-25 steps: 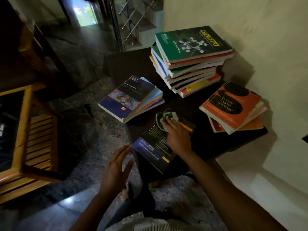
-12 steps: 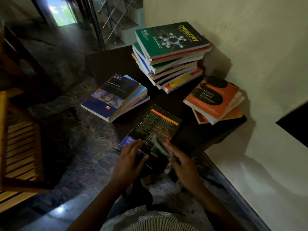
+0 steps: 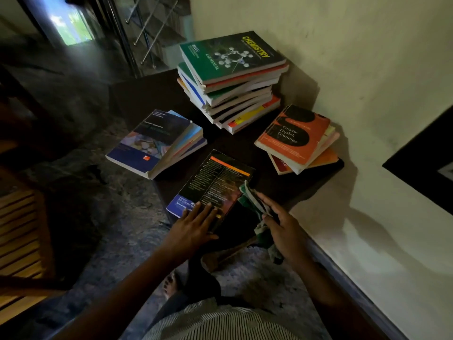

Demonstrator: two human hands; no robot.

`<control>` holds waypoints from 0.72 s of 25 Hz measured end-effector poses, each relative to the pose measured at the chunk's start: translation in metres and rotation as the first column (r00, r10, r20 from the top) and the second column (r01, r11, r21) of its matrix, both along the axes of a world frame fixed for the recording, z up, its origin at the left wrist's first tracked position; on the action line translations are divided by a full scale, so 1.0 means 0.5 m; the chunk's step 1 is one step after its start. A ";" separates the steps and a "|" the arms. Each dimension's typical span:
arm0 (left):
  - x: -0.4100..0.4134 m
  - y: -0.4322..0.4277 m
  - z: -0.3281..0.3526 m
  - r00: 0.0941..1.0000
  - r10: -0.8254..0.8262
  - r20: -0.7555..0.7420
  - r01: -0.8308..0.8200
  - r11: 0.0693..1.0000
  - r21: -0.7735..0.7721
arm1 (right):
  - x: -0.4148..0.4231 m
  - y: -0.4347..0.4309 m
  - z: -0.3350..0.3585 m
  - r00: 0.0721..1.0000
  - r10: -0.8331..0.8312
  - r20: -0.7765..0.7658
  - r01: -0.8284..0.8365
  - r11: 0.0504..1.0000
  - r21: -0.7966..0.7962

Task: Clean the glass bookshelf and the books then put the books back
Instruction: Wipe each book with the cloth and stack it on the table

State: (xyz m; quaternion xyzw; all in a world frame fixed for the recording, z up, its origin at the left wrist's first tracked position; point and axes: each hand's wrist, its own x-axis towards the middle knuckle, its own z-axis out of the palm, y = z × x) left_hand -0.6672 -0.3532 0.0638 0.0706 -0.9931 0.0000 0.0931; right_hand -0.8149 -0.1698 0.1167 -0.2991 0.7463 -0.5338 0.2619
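**Hands on dark book at table corner**

The table (image 3: 147, 94) was dark and low, pushed into a corner against a pale, scuffed wall (image 3: 367, 57). The dark book (image 3: 215, 182) lay flat at its near edge, back cover up, one corner overhanging.

The left hand (image 3: 196, 224) rested flat on the book's near end, fingers straight and slightly spread. The right hand (image 3: 282, 222) held a green-and-white cloth (image 3: 252, 200) bunched between thumb and fingers, against the book's right edge.

Three piles sat on the table:
- A tall stack (image 3: 232, 94) was at the back by the wall, topped by a green Chemistry book (image 3: 232, 57).
- An orange pile (image 3: 294, 136) was on the right, with a grammar book on top.
- A blue pile (image 3: 152, 143) was on the left, hanging over the table's edge.

The floor (image 3: 110, 192) was dark mottled stone and the room was dim. A slatted wooden frame (image 3: 19, 229) stood at far left. A stair railing (image 3: 147, 28) and a bright doorway (image 3: 71, 25) were behind the table. A striped shirt (image 3: 220, 322) and a bare foot (image 3: 170, 285) showed at the bottom.
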 end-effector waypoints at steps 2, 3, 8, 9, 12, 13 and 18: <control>0.000 -0.010 0.027 0.990 -0.044 -0.134 0.047 0.999 0.023 | -0.006 -0.010 0.003 1.000 0.017 -0.013 -0.017 1.000 -0.006; 0.001 -0.013 0.044 0.980 -0.032 -0.196 0.043 0.998 0.051 | -0.009 -0.016 0.007 0.999 0.025 -0.025 -0.026 0.999 -0.027; -0.008 -0.044 0.119 0.933 0.166 -0.321 -0.105 0.975 0.198 | -0.036 -0.083 0.035 0.997 0.065 -0.043 -0.069 0.994 -0.090; -0.011 -0.063 0.130 0.887 0.307 -0.346 -0.195 0.926 0.324 | -0.039 -0.103 0.047 0.996 0.073 -0.053 -0.078 0.991 -0.109; -0.015 -0.112 0.167 0.611 0.756 -0.233 -0.341 0.518 0.785 | -0.044 -0.166 0.087 0.987 0.105 -0.121 -0.124 0.979 -0.163; -0.009 -0.131 0.179 0.505 0.843 -0.185 -0.243 0.345 0.907 | -0.045 -0.189 0.101 0.983 0.119 -0.136 -0.143 0.973 -0.180; 0.042 -0.236 0.209 0.310 0.948 0.069 0.216 -0.141 0.966 | -0.040 -0.311 0.160 0.960 0.189 -0.207 -0.237 0.941 -0.243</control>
